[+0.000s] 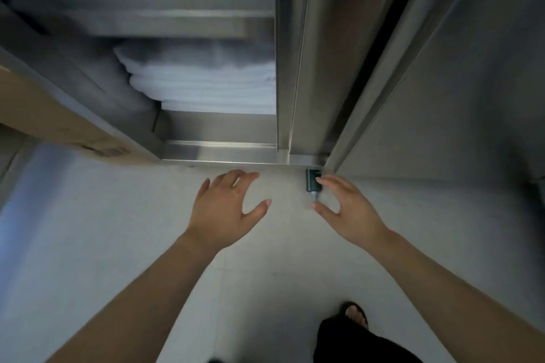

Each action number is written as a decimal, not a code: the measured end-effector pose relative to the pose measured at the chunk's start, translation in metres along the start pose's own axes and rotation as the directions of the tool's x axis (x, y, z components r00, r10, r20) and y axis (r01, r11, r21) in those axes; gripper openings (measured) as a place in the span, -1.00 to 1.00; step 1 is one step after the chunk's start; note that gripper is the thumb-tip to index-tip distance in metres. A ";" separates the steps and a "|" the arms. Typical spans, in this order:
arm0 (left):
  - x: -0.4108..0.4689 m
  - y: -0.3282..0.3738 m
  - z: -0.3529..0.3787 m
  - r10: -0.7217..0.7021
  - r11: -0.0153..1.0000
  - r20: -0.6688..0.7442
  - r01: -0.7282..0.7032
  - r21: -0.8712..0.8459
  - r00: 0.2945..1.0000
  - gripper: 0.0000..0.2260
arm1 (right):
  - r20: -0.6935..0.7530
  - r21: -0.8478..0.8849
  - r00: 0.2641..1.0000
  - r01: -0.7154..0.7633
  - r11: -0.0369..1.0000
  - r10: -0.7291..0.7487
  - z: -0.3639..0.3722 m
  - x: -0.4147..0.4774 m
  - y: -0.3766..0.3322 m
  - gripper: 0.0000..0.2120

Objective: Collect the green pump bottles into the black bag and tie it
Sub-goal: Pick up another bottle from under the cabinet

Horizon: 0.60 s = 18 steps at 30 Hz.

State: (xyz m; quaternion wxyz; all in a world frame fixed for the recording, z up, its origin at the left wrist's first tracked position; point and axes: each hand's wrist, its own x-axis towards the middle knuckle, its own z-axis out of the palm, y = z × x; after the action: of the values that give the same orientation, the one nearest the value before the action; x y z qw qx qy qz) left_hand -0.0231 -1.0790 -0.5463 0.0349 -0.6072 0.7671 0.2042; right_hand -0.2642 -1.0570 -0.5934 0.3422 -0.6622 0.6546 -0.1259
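A dark green pump bottle (pixel 311 183) lies on the pale floor right at the foot of a steel cabinet, its pump pointing toward me. My right hand (pixel 346 211) hovers just right of it with fingers spread, fingertips near the bottle's body but not gripping it. My left hand (pixel 227 203) is open too, palm down, a short way left of the bottle and holding nothing. No black bag is in view.
The steel cabinet (pixel 224 153) stands open with stacked white towels (pixel 206 85) on its lower shelf. Its steel door (pixel 300 68) stands edge-on above the bottle. A brown cardboard box (pixel 44 115) sits at the left. My sandalled foot (pixel 355 314) is at the bottom.
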 end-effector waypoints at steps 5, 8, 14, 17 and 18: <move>0.069 -0.039 0.171 -0.004 1.000 0.063 0.005 -0.016 0.998 -0.47 | -0.052 0.007 0.997 -0.057 0.998 0.057 0.118 0.065 0.131 -0.51; 0.098 -0.060 0.257 -0.016 1.000 0.093 0.017 -0.012 0.996 -0.46 | -0.038 -0.038 0.998 -0.049 0.998 0.047 0.176 0.087 0.198 -0.52; 0.128 -0.087 0.371 -0.084 0.996 0.137 0.088 -0.020 0.987 -0.40 | -0.011 -0.130 0.999 -0.050 0.990 0.049 0.236 0.115 0.275 -0.51; 0.126 -0.086 0.395 -0.103 0.993 0.172 0.111 -0.037 0.980 -0.40 | 0.016 -0.216 0.999 -0.032 0.976 0.037 0.242 0.118 0.285 -0.50; 0.123 -0.086 0.399 -0.099 0.993 0.178 0.107 -0.038 0.979 -0.41 | 0.011 -0.224 0.999 -0.040 0.974 0.043 0.243 0.119 0.286 -0.51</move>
State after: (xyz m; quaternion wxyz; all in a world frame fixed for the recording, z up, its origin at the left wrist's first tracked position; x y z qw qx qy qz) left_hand -0.0516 -1.0656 -0.9718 0.0987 -0.6264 0.7234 0.2731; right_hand -0.3250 -1.0740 -0.9814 0.2732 -0.6838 0.6755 -0.0389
